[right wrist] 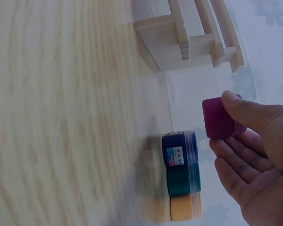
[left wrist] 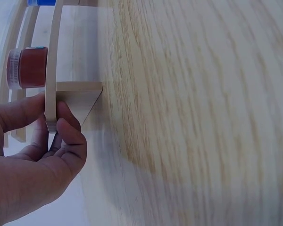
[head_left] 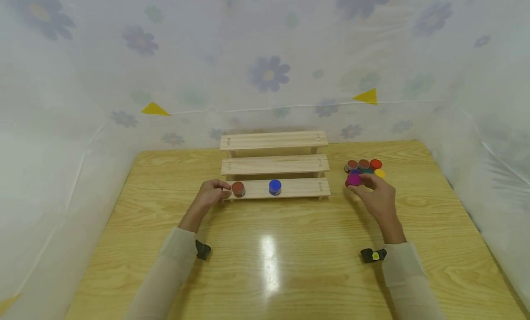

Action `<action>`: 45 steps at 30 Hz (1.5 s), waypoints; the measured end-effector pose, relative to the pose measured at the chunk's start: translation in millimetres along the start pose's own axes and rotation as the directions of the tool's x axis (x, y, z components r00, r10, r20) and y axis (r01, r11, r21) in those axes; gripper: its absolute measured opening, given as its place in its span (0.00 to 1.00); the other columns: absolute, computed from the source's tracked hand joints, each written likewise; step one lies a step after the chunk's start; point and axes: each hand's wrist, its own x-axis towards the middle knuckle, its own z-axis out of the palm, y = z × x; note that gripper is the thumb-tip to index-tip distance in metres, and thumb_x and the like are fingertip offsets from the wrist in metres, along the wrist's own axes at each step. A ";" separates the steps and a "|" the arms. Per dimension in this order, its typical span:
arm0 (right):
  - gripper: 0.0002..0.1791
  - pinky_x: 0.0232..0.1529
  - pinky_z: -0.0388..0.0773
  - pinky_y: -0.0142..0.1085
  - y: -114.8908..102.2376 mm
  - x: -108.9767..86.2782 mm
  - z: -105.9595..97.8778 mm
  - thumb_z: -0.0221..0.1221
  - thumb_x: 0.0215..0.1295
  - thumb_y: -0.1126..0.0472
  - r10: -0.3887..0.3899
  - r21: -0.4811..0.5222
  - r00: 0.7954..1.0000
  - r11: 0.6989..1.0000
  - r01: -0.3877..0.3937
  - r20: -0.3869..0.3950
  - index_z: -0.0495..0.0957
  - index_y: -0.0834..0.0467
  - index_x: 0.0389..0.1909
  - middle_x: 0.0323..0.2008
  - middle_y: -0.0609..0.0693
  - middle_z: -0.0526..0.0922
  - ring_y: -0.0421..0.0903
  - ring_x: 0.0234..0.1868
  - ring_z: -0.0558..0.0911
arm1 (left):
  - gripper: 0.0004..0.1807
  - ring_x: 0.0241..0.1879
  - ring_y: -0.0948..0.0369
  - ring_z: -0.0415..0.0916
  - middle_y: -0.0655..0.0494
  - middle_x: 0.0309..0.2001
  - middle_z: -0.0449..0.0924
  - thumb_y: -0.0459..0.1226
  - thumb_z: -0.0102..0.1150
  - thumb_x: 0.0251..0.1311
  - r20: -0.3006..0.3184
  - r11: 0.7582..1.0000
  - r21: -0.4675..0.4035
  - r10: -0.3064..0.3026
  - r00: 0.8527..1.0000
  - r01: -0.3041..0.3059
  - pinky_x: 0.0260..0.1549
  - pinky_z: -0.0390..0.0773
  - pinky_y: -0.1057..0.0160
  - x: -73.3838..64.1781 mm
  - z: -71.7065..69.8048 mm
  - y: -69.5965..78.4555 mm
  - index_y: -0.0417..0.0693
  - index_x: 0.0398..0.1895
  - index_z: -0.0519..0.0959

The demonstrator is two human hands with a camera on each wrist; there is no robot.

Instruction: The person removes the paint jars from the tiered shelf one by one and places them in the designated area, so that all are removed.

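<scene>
A three-step wooden rack (head_left: 298,188) stands at the back of the table. My left hand (head_left: 213,194) pinches the left end of its lowest step; in the left wrist view thumb and fingers (left wrist: 68,141) close round the board's edge. Right beside that hand, a brown paint jar (head_left: 238,189) sits on the step, with a blue paint jar (head_left: 275,187) further right. To the right of the rack, my right hand (head_left: 378,198) holds a magenta paint jar (right wrist: 218,117) between thumb and fingers, lifted close to the grouped jars.
Behind the right hand stand several paint jars: two brownish ones (head_left: 352,165), a red one (head_left: 376,164), a yellow one (head_left: 379,173), a green one (right wrist: 183,180) and a dark blue-purple one (right wrist: 174,148). A flowered curtain (head_left: 198,71) hangs behind the table (head_left: 232,260).
</scene>
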 end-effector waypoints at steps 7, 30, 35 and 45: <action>0.26 0.51 0.75 0.52 5.2 -1.9 -3.3 0.66 0.57 0.51 0.061 -0.007 0.997 0.998 -0.061 0.043 0.76 0.65 0.51 0.47 0.64 0.81 0.60 0.49 0.80 | 0.10 0.27 0.59 0.70 0.55 0.28 0.70 0.30 0.58 0.58 -0.008 1.000 0.005 0.011 1.000 -0.011 0.30 0.74 0.62 0.2 0.6 0.5 0.35 0.43 0.77; 0.29 0.53 0.73 0.55 16.2 1.5 -4.3 0.65 0.59 0.53 0.170 -0.060 0.980 0.985 -0.164 0.108 0.72 0.68 0.54 0.50 0.69 0.79 0.64 0.53 0.77 | 0.11 0.29 0.59 0.70 0.54 0.30 0.70 0.30 0.58 0.59 -0.004 1.000 0.010 0.011 1.000 -0.011 0.32 0.74 0.62 1.3 0.4 -2.2 0.35 0.44 0.76; 0.28 0.53 0.74 0.54 19.8 3.6 -2.9 0.64 0.60 0.54 0.167 -0.065 0.978 0.985 -0.160 0.122 0.71 0.68 0.55 0.51 0.70 0.78 0.65 0.53 0.77 | 0.12 0.30 0.59 0.70 0.54 0.31 0.70 0.31 0.59 0.59 0.001 1.000 0.010 0.012 1.000 -0.012 0.32 0.74 0.62 2.0 0.5 -3.2 0.35 0.45 0.76; 0.28 0.52 0.74 0.54 25.3 5.0 -1.2 0.64 0.60 0.56 0.161 -0.106 0.979 0.983 -0.149 0.122 0.71 0.70 0.55 0.50 0.70 0.78 0.65 0.51 0.77 | 0.10 0.29 0.58 0.70 0.54 0.30 0.69 0.31 0.58 0.59 -0.002 1.000 0.017 0.009 1.000 -0.009 0.32 0.73 0.62 1.3 0.1 -2.1 0.36 0.43 0.76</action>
